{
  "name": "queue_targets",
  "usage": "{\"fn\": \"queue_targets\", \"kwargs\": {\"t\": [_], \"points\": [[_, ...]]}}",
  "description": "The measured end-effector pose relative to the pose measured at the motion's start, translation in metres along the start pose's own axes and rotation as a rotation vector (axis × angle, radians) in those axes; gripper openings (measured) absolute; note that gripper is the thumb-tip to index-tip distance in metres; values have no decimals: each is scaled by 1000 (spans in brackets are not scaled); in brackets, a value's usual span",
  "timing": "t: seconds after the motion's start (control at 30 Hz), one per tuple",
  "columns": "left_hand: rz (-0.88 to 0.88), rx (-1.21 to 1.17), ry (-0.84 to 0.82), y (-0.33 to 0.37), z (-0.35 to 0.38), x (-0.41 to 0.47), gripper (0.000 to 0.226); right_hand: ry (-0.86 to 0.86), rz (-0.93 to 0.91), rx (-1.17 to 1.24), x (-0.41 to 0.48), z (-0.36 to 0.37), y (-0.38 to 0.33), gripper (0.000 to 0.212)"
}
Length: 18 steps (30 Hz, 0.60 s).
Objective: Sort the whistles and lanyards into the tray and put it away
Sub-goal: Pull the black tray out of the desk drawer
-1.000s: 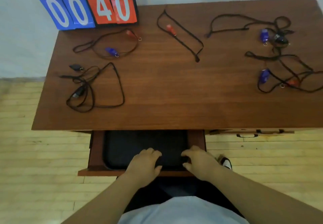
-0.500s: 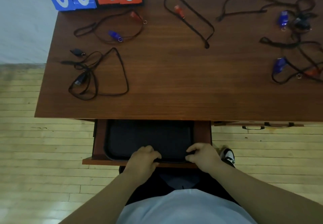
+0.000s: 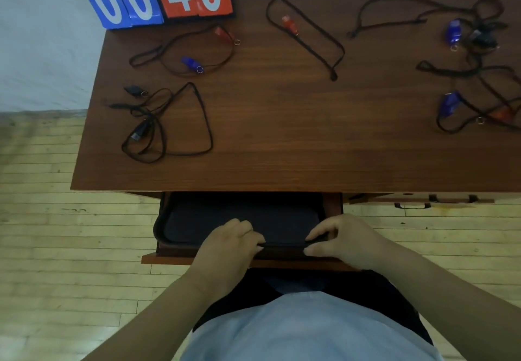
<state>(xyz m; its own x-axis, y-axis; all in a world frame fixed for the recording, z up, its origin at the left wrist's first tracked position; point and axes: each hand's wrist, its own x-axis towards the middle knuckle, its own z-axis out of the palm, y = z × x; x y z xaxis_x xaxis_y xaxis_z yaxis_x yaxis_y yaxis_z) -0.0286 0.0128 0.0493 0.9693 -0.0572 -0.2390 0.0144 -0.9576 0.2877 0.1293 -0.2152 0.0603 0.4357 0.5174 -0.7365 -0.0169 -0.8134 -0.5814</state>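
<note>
Tray (image 3: 239, 218), in the drawer (image 3: 333, 205) at 6 o'clock, has left grip (image 3: 229, 245) and right grip (image 3: 348, 239) pinching its near rim: best lifted level, clear of the worktop (image 3: 282, 135).

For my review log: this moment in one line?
left hand grips black tray rim | right hand too | drawer open | whistles, lanyards on desk

Single view from the wide-angle camera on my head, facing forward and steeply down: my left hand (image 3: 228, 245) and right hand (image 3: 349, 242) lie nearest, the reddish-brown wooden worktop (image 3: 296, 140) beyond, pale plank floor (image 3: 42, 234) at the sides.
</note>
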Motion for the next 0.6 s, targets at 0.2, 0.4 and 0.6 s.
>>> {"fn": "queue_targets", "kwargs": {"t": [0.2, 0.4, 0.6], "points": [[-31, -124, -31, 18, -50, 8, 18, 162, -79, -92, -21, -9, 1, 26], [-140, -309, -25, 14, -107, 58, 25, 229, -140, 292, -11, -57, -36, 22], [-201, -447, 59, 11, -167, 99, 19, 485, -374, 469, -13, -103, -80, 3]]}}
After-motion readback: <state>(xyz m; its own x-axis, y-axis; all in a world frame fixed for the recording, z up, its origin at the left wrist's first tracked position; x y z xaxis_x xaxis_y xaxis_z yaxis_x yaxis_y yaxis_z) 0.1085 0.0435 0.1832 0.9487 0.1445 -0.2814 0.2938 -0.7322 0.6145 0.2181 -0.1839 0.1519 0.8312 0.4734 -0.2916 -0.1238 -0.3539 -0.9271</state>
